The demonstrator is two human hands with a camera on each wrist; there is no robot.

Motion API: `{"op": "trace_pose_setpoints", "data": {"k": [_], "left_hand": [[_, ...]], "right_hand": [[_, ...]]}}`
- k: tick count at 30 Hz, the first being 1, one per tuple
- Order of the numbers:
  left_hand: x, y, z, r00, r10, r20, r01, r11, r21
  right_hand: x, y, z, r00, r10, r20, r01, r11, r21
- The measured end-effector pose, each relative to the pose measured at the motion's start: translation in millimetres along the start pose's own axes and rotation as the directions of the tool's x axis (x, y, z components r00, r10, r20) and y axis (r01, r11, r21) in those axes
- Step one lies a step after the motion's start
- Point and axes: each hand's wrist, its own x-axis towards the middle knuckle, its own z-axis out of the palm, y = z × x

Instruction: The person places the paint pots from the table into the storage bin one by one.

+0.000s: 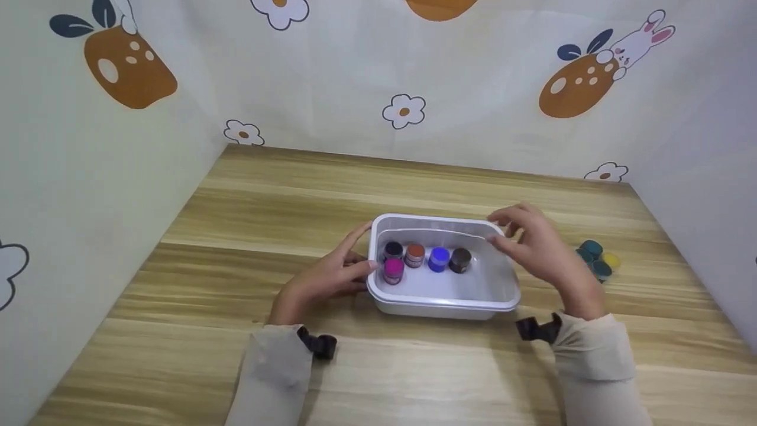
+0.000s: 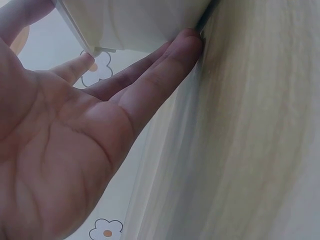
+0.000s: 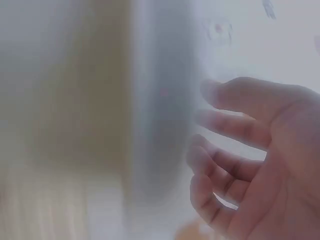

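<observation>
A white plastic tub [image 1: 443,310] stands on the table. Inside it, toward the left, are several small paint pots: a magenta one [image 1: 394,271], a black one [image 1: 393,251], an orange-red one [image 1: 415,255], a blue one [image 1: 439,259] and a brown one [image 1: 461,260]. My left hand [image 1: 331,274] touches the tub's left side, thumb at the rim. In the left wrist view its fingers [image 2: 165,75] stretch out straight along the tub's underside. Over the back right corner, my right hand [image 1: 535,245] hovers with loosely bent fingers [image 3: 235,95] and nothing between them.
To the right of the tub, beside my right wrist, lies a cluster of more pots, several dark teal [image 1: 591,247] and one yellow [image 1: 611,260]. The wooden table [image 1: 207,284] ends at patterned cloth walls [image 1: 331,89] behind and on both sides.
</observation>
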Motion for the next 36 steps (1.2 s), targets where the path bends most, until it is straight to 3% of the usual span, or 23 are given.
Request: {"op": "trace_pose_setpoints", "data": {"k": [7, 14, 28, 36], "left_hand": [[0.4, -2.4, -0.5, 1.0, 0.019, 0.015, -0.019, 1.0, 0.002], [-0.9, -2.4, -2.2, 1.0, 0.006, 0.012, -0.007, 0.999, 0.046], [1.7, -3.6, -3.6, 1.0, -0.003, 0.017, 0.002, 1.0, 0.02], [2.3, -2.6, -2.4, 1.0, 0.008, 0.023, -0.009, 1.0, 0.018]], "right_hand": [[-42.5, 64, -38, 0.983, 0.111, -0.143, -0.118, 0.992, -0.038], [-69.1, 105, -42, 0.952, 0.294, -0.081, -0.297, 0.954, -0.033], [-75.8, 131, -27, 0.915, 0.404, -0.004, -0.403, 0.913, -0.057], [-78.4, 134, -24, 0.924, 0.381, -0.04, -0.383, 0.922, -0.059]]}}
